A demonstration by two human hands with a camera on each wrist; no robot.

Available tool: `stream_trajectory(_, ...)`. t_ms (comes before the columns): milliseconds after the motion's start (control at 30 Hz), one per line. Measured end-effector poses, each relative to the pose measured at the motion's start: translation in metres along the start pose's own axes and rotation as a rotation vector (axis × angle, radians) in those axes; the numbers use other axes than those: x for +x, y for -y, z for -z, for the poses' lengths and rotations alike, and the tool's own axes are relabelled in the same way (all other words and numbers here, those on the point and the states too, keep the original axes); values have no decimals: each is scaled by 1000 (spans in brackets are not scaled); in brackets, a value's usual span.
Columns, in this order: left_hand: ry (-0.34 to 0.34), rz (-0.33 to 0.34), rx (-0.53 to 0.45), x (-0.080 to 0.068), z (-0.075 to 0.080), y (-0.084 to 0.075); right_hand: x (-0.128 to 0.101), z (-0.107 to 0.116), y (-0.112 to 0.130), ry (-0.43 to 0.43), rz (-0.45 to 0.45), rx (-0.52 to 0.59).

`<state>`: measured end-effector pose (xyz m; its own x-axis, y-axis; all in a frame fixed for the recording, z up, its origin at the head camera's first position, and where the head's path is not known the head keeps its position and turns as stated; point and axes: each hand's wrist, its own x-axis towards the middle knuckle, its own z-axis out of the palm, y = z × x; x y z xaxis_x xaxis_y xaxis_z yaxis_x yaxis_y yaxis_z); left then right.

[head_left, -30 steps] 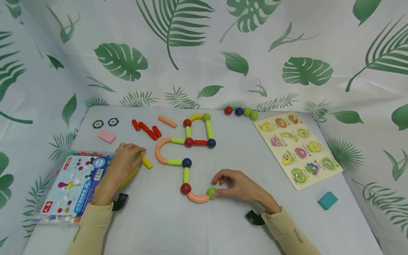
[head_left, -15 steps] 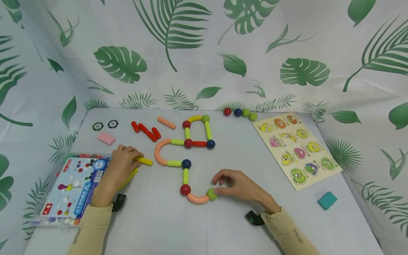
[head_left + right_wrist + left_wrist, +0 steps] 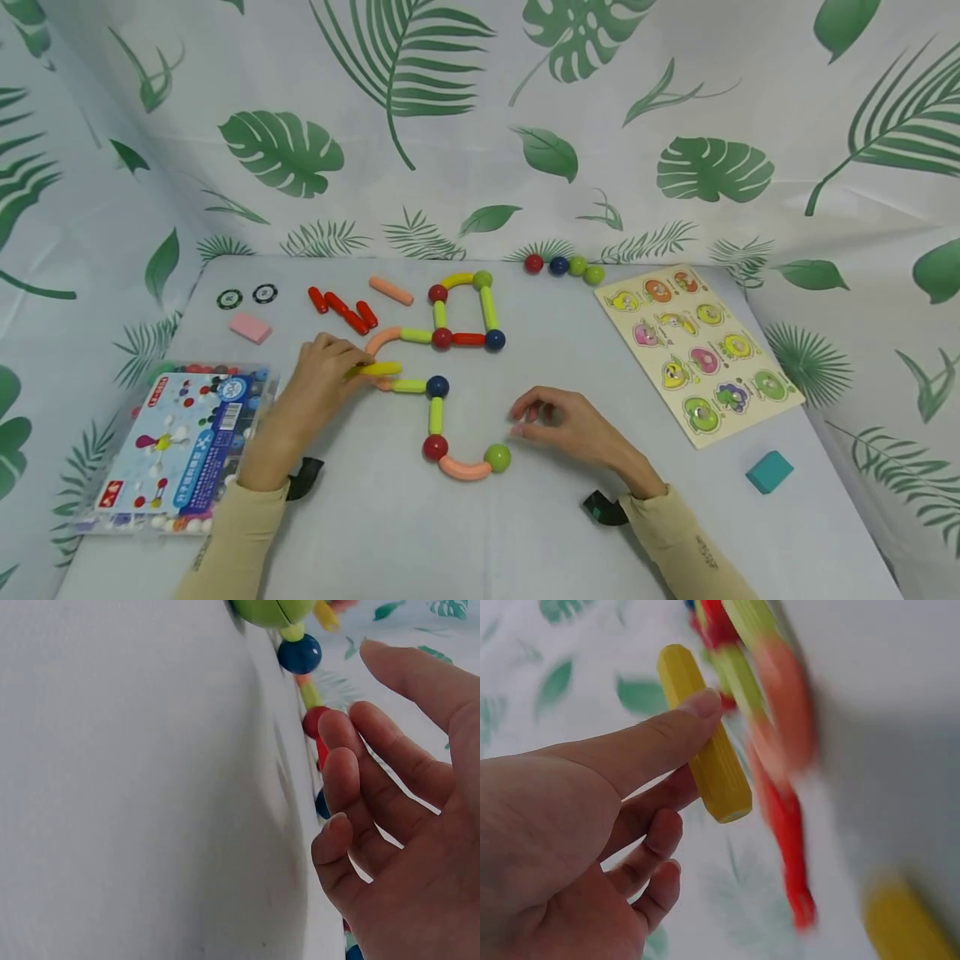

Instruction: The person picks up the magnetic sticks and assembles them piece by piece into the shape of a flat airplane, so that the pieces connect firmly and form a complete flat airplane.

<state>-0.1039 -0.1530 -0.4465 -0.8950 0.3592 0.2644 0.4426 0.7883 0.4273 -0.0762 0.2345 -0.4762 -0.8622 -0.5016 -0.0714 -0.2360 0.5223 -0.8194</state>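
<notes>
My left hand (image 3: 322,392) pinches a straight yellow stick (image 3: 384,368) between thumb and fingers; the left wrist view shows the yellow stick (image 3: 716,769) lifted off the table. It passes over a curved peach stick (image 3: 384,337), partly hiding it. That piece belongs to a chain of magnetic-looking sticks and balls, with red balls (image 3: 435,447), a dark blue ball (image 3: 437,387) and lime sticks (image 3: 436,415). At the chain's near end sits a green ball (image 3: 497,457). Beside it my right hand (image 3: 573,427) holds nothing, its fingers loosely bent and apart from the ball.
A clear box (image 3: 165,450) of balls stands at left. Several red sticks (image 3: 348,314), a straight peach stick (image 3: 391,291) and a pink block (image 3: 250,327) lie behind. Loose balls (image 3: 558,266), a fruit puzzle board (image 3: 701,358) and a teal block (image 3: 770,472) lie right.
My left hand has picked up the yellow stick and carried it right, over the peach curve. My right hand has let go of the green ball and drawn slightly away.
</notes>
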Motion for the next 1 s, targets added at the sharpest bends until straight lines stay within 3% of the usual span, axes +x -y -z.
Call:
stream_trajectory(233, 115, -191, -67, 31, -35, -62, 1, 3, -7, -71, 0, 5)
stream_trajectory(333, 193, -237, -56, 38, -51, -81, 2, 4, -6, -111, -23, -9)
stream_trajectory(467, 301, -250, -35, 44, -68, -97, 3, 5, -7, -165, -41, -23)
stream_trajectory(633, 383, -229, 8, 45, -80, -101, 5, 5, -9, -184, -35, -28)
stream_trajectory(733, 371, -237, 7, 44, -81, -100, 7, 5, -8, -185, -27, -30)
stream_trajectory(1000, 211, -244, -54, 24, -60, -90, 19, 1, 0, -157, 54, -68)
